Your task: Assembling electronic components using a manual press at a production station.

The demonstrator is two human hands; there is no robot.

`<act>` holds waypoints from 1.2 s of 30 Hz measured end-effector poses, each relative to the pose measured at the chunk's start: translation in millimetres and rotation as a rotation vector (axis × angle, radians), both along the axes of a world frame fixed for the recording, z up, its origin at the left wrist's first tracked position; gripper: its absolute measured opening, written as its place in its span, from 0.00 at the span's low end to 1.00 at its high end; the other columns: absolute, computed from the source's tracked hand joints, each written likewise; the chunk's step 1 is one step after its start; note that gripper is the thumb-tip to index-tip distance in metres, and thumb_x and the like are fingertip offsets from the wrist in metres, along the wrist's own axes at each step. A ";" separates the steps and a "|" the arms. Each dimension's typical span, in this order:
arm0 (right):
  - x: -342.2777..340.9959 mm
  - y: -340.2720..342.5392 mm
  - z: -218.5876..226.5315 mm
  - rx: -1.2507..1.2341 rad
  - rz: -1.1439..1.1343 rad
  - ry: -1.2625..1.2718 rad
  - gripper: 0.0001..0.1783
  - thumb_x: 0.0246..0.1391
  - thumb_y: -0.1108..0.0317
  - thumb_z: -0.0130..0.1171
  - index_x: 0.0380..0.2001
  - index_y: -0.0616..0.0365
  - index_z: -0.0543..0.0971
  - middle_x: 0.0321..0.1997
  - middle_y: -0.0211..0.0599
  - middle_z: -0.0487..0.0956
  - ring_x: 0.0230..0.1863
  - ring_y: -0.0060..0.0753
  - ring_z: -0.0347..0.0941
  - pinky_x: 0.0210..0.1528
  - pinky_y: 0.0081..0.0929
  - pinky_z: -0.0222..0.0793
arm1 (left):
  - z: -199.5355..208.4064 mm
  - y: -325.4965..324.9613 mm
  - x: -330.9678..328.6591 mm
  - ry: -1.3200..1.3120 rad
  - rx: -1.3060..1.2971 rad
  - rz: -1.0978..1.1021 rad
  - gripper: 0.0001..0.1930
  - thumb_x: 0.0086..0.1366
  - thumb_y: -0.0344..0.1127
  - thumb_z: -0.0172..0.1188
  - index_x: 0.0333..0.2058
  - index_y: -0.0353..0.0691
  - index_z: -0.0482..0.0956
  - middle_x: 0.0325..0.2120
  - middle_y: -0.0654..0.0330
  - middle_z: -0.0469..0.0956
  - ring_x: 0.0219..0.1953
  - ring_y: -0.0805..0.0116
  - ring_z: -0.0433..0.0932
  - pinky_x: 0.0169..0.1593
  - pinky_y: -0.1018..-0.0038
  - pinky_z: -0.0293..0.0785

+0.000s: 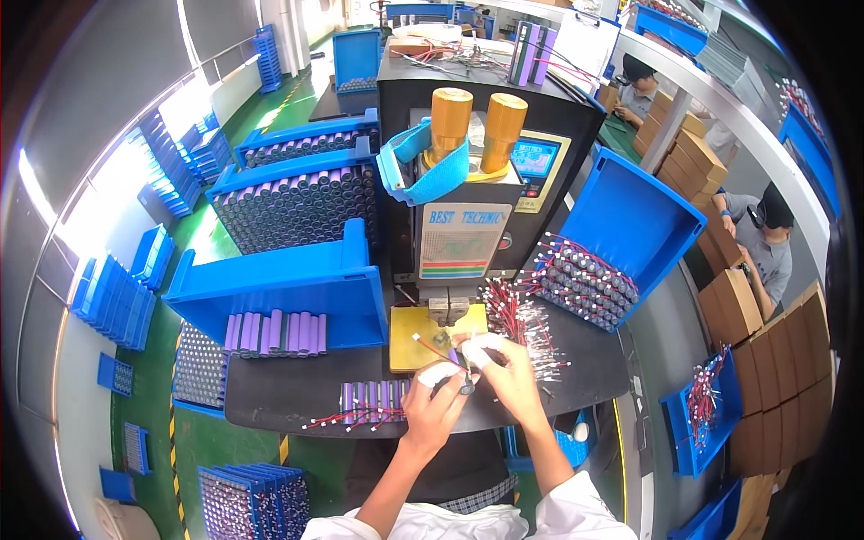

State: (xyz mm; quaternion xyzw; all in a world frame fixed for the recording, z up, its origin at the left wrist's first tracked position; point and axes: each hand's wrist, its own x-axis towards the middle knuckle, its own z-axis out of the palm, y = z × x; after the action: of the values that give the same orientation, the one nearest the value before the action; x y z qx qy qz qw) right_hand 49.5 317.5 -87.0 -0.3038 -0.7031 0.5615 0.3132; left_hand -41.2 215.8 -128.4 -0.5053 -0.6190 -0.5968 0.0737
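Note:
My left hand [430, 412] and my right hand [509, 382] meet in front of a spot welder [463, 241], both with white coverings on some fingertips. Between them they pinch a small purple battery cell [454, 357], mostly hidden by the fingers. A dark red lead [430, 347] with a white plug sticks out toward the upper left. The cell is just below the welder's electrodes [447, 310], over the front of a yellow plate [405, 346]; whether it touches either cannot be told. Left of my left hand lies a row of purple cells with red leads [371, 400].
Purple cells [277, 333] stand in a tipped blue bin [279, 286] at left. Loose red-and-white leads [526, 333] heap at right, beside a blue bin [634, 211] of wired cells. Two golden cylinders [452, 121] top the welder. Other people [765, 243] sit beyond cardboard boxes [688, 162].

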 end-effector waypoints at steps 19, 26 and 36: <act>2.4 -9.1 24.5 0.262 0.058 0.037 0.09 0.52 0.70 0.61 0.36 0.63 0.82 0.35 0.41 0.82 0.37 0.36 0.80 0.43 0.29 0.74 | 24.6 2.5 -53.7 -0.935 -0.399 -0.752 0.17 0.61 0.25 0.61 0.49 0.32 0.71 0.38 0.55 0.81 0.39 0.67 0.82 0.41 0.77 0.77; 0.4 -12.5 17.6 0.479 -0.018 0.030 0.16 0.49 0.67 0.65 0.42 0.62 0.81 0.34 0.42 0.82 0.37 0.41 0.79 0.42 0.32 0.73 | 29.7 5.4 -56.4 -1.063 -0.376 -0.819 0.16 0.62 0.28 0.61 0.48 0.32 0.71 0.37 0.55 0.81 0.38 0.70 0.81 0.41 0.78 0.76; 1.3 -13.8 5.3 0.860 0.011 -0.113 0.22 0.50 0.67 0.64 0.50 0.59 0.78 0.54 0.42 0.78 0.48 0.44 0.78 0.49 0.34 0.73 | 19.1 20.1 -33.6 -0.700 -0.196 -0.328 0.10 0.63 0.23 0.58 0.43 0.33 0.71 0.30 0.58 0.81 0.31 0.77 0.79 0.34 0.81 0.75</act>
State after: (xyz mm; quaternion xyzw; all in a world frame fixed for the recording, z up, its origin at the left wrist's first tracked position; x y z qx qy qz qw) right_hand 50.8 303.7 -81.7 -0.1720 -0.8907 0.2019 0.3692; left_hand -74.7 235.9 -109.3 -0.3681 -0.5721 -0.6747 -0.2865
